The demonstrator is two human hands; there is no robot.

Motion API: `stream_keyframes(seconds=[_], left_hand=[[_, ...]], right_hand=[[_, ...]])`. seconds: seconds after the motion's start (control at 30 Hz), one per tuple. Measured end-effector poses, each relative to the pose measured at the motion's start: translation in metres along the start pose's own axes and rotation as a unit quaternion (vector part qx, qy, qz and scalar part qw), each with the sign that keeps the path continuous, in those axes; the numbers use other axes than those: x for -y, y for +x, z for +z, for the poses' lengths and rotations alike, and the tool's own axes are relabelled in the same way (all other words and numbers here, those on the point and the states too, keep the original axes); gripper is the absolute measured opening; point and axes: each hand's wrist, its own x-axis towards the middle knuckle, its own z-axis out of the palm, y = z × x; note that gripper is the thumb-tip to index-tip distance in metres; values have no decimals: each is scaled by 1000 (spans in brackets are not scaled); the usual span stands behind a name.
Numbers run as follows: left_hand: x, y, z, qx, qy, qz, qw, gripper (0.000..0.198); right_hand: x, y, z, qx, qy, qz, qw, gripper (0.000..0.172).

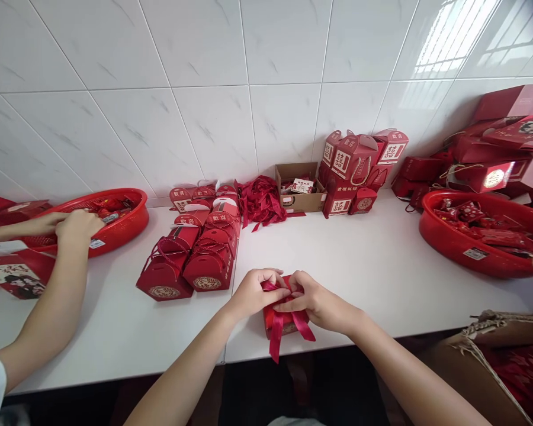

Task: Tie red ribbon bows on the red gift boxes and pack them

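A small red gift box [269,322] stands near the front edge of the white table, between my two hands. A dark pink ribbon [276,337] lies across its top, with two tails hanging down over the front side. My left hand [258,291] pinches the ribbon at the top left of the box. From the right, my right hand [311,300] also grips the ribbon, its fingertips close to the left ones. The fingers cover the middle of the ribbon, so whether a knot or bow is there cannot be seen.
Rows of red gift boxes [208,260] stand to the left, with loose ribbons [262,201] and a cardboard box [308,202] behind. More boxes [349,163] are stacked by the wall. Red baskets [453,254] hold packets; a co-worker's hand [77,228] reaches into the left one [135,222].
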Motion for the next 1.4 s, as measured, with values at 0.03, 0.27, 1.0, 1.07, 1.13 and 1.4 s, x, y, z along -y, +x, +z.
stream_keyframes(seconds=[0.03, 0.27, 1.0, 1.07, 1.13, 1.4], left_hand=[[2, -1, 1, 5, -10, -4, 1000, 30], [6, -6, 1, 16, -53, -17, 998, 43], [7, -10, 2, 23, -14, 1, 1000, 14], [7, -9, 5, 5, -17, 7, 1000, 20], [9, -9, 10, -15, -20, 12, 1000, 29], [17, -10, 17, -41, -27, 17, 999, 45]], right_hand=[[-1, 0, 1, -9, 3, -1, 1000, 31], [-12, -5, 4, -139, 24, 42, 989, 12], [-6, 6, -16, -27, -40, 113, 992, 22], [-6, 7, -16, -40, -51, 104, 992, 22], [-8, 6, -15, -55, -62, 98, 992, 23], [-13, -1, -5, -83, -64, 83, 991, 21]])
